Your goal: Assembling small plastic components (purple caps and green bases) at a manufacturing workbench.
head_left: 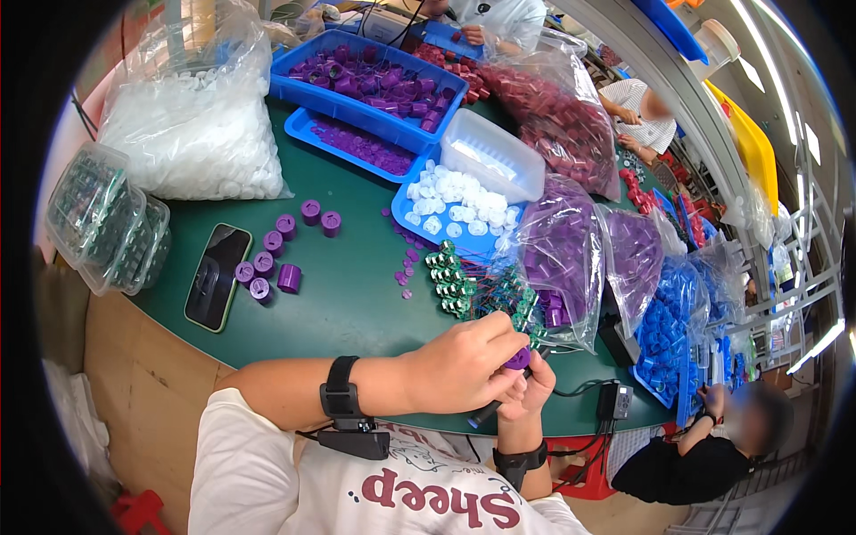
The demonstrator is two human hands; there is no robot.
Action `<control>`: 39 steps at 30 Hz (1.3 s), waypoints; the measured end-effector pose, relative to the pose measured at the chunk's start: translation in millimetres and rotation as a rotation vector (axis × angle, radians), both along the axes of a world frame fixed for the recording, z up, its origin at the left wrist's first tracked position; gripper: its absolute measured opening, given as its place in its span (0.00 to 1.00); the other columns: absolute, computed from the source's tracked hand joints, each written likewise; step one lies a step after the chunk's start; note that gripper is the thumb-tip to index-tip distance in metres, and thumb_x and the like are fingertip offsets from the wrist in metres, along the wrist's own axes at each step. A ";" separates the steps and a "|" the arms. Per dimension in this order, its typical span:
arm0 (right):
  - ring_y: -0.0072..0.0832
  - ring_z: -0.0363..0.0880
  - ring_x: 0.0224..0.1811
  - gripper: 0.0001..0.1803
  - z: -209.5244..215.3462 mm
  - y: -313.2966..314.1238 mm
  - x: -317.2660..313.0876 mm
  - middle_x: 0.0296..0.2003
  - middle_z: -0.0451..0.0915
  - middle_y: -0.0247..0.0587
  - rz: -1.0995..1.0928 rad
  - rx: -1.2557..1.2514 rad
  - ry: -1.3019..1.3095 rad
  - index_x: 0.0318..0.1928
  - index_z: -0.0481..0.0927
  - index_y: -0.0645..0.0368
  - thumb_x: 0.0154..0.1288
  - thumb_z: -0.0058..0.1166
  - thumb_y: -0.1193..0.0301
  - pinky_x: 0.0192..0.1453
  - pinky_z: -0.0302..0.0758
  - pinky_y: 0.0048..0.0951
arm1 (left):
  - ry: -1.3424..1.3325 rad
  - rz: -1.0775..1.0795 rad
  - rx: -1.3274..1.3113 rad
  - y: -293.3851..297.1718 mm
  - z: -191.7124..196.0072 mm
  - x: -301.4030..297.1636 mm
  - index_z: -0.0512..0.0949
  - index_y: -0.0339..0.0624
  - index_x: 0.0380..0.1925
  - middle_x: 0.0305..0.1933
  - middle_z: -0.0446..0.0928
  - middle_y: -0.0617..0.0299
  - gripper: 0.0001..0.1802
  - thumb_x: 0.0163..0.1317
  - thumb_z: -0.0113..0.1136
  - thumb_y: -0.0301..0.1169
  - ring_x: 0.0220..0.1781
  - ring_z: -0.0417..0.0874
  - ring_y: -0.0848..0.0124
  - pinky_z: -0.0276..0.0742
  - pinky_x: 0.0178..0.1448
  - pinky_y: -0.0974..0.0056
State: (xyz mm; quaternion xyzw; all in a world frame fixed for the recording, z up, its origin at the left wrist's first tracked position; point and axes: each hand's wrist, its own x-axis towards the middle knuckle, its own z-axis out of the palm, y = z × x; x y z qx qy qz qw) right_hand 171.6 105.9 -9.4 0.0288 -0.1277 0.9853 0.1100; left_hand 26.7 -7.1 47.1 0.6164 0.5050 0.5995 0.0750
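Note:
My two hands meet above the table's near edge. My left hand point(473, 361) is closed, its fingertips pinching at a small round purple plastic cap point(518, 358). Beside it, my right hand point(530, 390) is closed too, its thumb and fingers close against the cap. A dark rod-shaped tool point(486, 415) with a blue end slants through the right hand's grip; its far part is mostly hidden by fingers. Just beyond the hands lies a cluster of green circuit boards point(453, 281) with thin wires. Several loose purple caps point(288, 278) stand farther left on the green table.
A phone point(218, 276) lies left, near clear boxes point(107, 218) of boards. Behind are a bag of white parts point(192, 134), a blue tray point(283, 85) of purple caps and a white tub point(495, 152). Bags of purple caps point(562, 245) stand right. Other people sit around.

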 end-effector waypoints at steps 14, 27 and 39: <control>0.17 0.58 0.09 0.28 16.9 1.6 8.7 0.13 0.67 0.35 0.137 0.233 0.259 0.57 0.66 0.71 0.63 0.46 0.62 0.14 0.56 0.19 | -0.049 -0.094 -0.024 -6.3 9.6 -2.0 0.76 0.33 0.36 0.29 0.72 0.54 0.14 0.48 0.65 0.25 0.28 0.76 0.60 0.74 0.31 0.63; 0.13 0.62 0.16 0.21 62.4 -6.8 9.5 0.14 0.69 0.27 0.018 1.441 -0.564 0.51 0.76 0.66 0.57 0.59 0.70 0.20 0.55 0.18 | 0.117 -0.015 -0.392 -9.0 -24.8 -8.7 0.78 0.36 0.37 0.24 0.76 0.53 0.16 0.45 0.66 0.28 0.31 0.78 0.55 0.75 0.36 0.56; 0.24 0.55 0.16 0.38 53.7 -20.7 -30.8 0.14 0.60 0.33 -0.439 0.816 0.070 0.13 0.59 0.59 0.63 0.35 0.36 0.21 0.53 0.26 | 0.134 0.103 -0.471 -15.8 -78.5 -12.0 0.82 0.43 0.33 0.35 0.72 0.59 0.19 0.36 0.74 0.30 0.41 0.69 0.60 0.68 0.45 0.60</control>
